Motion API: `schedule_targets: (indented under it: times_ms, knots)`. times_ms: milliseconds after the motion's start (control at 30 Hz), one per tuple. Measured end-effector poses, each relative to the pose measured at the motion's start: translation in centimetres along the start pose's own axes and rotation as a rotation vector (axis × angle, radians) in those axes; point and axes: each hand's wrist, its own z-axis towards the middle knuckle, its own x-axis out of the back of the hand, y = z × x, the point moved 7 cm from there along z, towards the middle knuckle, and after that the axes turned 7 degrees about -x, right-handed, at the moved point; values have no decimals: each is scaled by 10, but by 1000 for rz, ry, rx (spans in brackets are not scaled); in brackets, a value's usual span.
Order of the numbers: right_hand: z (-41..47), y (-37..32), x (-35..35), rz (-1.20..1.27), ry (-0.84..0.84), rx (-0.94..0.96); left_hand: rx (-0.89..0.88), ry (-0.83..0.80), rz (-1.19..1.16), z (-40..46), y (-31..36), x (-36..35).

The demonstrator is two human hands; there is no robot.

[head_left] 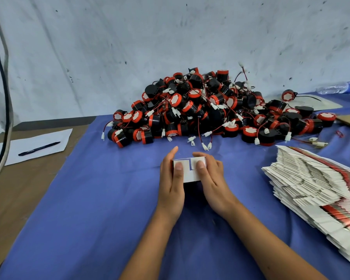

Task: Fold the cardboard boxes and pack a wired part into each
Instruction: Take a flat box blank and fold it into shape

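Both hands, the left hand (pixel 171 178) and right hand (pixel 209 178), gripped one white box (pixel 188 168) from either side at the surface's (pixel 89 199) middle, thumbs pressing its top flaps. One heap of wired parts (pixel 206 110), too many to count, lay behind; one stack of flat boxes (pixel 311 188) sat at the right edge.

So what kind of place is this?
Probably a small packing workbench: a pile of wired parts, a stack of flat boxes, and both hands folding one box.
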Motion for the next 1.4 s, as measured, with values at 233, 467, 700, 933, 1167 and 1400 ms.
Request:
schedule_targets:
  times_ms: [233,467,700,933,1167,1400]
  knots:
    - [-13,-22,-16,-161,-22,265,-9,262,68,3,-6,23]
    - [-25,-43,-37,-459,-34,428,518,252,-814,-8,-27,-16]
    - [-18,-30,-25,96,-42,127,-343,305,289,0,24,34]
    - [-9,-14,-20,462,-97,-60,-380,86,210,2,25,14]
    - [-4,2,-16,654,-52,-247,101,29,-257,-1,-7,-3]
    - [-2,5,-13,618,-12,-212,77,-57,-201,-3,-9,-13]
